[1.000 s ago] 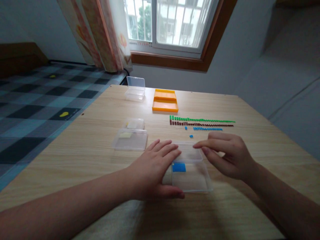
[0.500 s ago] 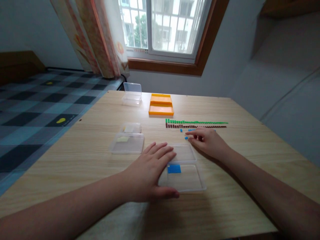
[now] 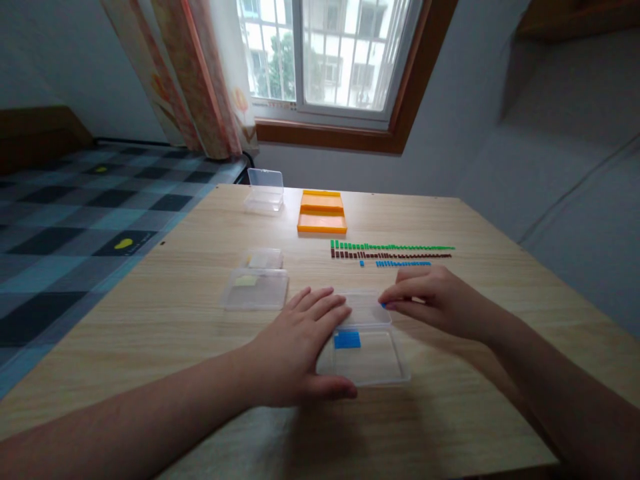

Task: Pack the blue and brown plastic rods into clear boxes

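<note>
My right hand (image 3: 440,303) pinches a small blue piece (image 3: 383,305) between thumb and fingertips, beside the raised lid part of the near clear plastic box (image 3: 375,363). That box lies open, with a block of blue pieces (image 3: 347,339) in its upper left corner. Fingers spread, my left hand (image 3: 310,347) rests along the box's left side. Beyond my right hand runs a row of small blue pieces (image 3: 403,263), with a single blue piece (image 3: 362,263) standing apart to its left. Behind it are a dark brown row (image 3: 390,255) and a green row (image 3: 390,247).
An open clear box (image 3: 257,293) with pale yellow pieces (image 3: 245,281) lies left of my left hand. At the table's far side stand an orange two-part tray (image 3: 323,230) and another open clear box (image 3: 264,200). A checkered bed (image 3: 100,227) borders the table's left edge.
My right hand has picked up the loose blue piece from in front of the blue row and drawn it back toward the near box. My left hand stays in place.
</note>
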`<state>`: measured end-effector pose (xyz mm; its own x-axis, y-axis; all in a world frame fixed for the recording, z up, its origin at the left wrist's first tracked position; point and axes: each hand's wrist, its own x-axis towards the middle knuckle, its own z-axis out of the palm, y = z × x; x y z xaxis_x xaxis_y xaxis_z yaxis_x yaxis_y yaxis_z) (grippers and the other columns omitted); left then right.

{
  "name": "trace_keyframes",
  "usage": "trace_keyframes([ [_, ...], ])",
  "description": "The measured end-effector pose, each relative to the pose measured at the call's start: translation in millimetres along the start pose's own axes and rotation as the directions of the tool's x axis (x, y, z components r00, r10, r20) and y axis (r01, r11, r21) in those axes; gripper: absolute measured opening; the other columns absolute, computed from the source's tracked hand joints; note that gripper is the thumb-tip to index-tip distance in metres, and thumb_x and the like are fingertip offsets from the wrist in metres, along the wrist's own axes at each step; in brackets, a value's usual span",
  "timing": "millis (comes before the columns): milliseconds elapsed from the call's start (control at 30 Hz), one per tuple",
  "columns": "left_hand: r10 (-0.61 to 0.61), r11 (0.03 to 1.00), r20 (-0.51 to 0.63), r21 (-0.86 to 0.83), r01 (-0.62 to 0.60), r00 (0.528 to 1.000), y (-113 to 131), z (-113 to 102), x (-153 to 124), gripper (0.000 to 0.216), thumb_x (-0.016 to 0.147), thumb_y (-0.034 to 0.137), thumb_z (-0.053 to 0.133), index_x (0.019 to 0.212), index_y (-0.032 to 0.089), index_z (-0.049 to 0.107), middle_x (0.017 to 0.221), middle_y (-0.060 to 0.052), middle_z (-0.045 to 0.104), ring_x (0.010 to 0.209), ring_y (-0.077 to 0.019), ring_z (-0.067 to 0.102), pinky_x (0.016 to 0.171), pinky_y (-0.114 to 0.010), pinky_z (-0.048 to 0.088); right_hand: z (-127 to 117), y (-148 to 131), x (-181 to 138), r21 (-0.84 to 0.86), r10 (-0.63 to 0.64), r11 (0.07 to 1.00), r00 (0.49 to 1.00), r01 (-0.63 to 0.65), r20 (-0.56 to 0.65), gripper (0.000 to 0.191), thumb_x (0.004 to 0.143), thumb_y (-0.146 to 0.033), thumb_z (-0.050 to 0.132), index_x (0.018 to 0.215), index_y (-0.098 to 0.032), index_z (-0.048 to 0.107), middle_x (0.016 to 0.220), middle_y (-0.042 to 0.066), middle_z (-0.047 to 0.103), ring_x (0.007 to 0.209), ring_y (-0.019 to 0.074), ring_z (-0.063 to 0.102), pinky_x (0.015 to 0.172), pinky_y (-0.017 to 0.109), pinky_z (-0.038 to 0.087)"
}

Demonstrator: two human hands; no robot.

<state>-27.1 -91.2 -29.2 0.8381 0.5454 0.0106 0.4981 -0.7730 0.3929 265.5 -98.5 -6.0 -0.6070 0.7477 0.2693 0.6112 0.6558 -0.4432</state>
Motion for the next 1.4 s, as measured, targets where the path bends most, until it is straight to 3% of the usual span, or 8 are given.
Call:
trace_keyframes([
  [133,-0.004,1.0,0.008,0.014,0.004,1.0,-1.3,1.7,-1.1,0.1,0.077,0.076,0.075,0.152,0.016,0.048,0.161,-0.02,0.043,0.152,-0.0439,0.034,0.124,-0.066,0.021,0.1,-21.4,-3.8,0.039,-0.066,0.998,0.969,0.059,0.238,0.02,0.102,-0.023,0.06,0.104,-0.023,0.08,0.082,0.001,0.068,0.07,0.0103,0.06,0.066,0.023,0.04],
  [267,0.014,1.0,-0.032,0.01,-0.014,0.999,-3.5,4.7,-2.0,0.102,0.076,0.079,0.074,0.152,0.017,0.047,0.161,-0.019,0.044,0.152,-0.0437,0.033,0.125,-0.065,0.02,9.4,-30.0,-3.1,-0.049,-0.054,0.996,0.948,0.073,0.312,0.024,0.098,-0.016,0.06,0.103,-0.028,0.081,0.077,-0.001,0.065,0.065,0.0103,0.056,0.062,0.024,0.036],
  [467,-0.001,1.0,0.006,0.015,0.001,1.0,-1.4,1.2,-1.3,0.098,0.077,0.077,0.074,0.152,0.018,0.048,0.161,-0.019,0.044,0.151,-0.0436,0.034,0.124,-0.066,0.02,6.7,-31.2,-3.8,-0.108,-0.063,0.99,0.964,0.094,0.259,0.025,0.1,-0.02,0.057,0.108,-0.026,0.08,0.078,0.001,0.066,0.065,0.012,0.055,0.063,0.027,0.034],
  [767,0.004,1.0,-0.014,0.021,-0.004,1.0,-3.4,4.6,-1.8,0.102,0.076,0.078,0.075,0.152,0.017,0.048,0.161,-0.02,0.044,0.152,-0.0437,0.033,0.124,-0.065,0.019,1.1,-40.7,-3.4,-0.029,-0.072,0.996,0.93,0.088,0.36,0.021,0.091,-0.017,0.055,0.08,-0.019,0.073,0.07,0.0,0.057,0.061,0.0123,0.048,0.06,0.028,0.032],
  [1200,0.016,1.0,-0.016,-0.008,-0.016,1.0,-2.0,2.6,-1.1,0.098,0.076,0.077,0.075,0.152,0.02,0.048,0.16,-0.018,0.045,0.151,-0.0434,0.035,0.125,-0.065,0.019,7.4,-37.8,-1.9,-0.082,-0.08,0.99,0.946,0.111,0.315,0.024,0.095,-0.017,0.053,0.097,-0.02,0.077,0.074,0.001,0.06,0.065,0.0139,0.051,0.063,0.029,0.032],
  [1400,0.003,1.0,0.01,0.014,-0.003,1.0,-1.5,2.4,-0.7,0.1,0.076,0.077,0.075,0.152,0.016,0.048,0.16,-0.02,0.044,0.151,-0.0441,0.035,0.124,-0.066,0.02,8.3,-38.3,0.1,-0.071,-0.074,0.992,0.951,0.1,0.301,0.026,0.097,-0.019,0.051,0.086,-0.018,0.074,0.075,0.002,0.062,0.066,0.0137,0.053,0.064,0.029,0.034],
])
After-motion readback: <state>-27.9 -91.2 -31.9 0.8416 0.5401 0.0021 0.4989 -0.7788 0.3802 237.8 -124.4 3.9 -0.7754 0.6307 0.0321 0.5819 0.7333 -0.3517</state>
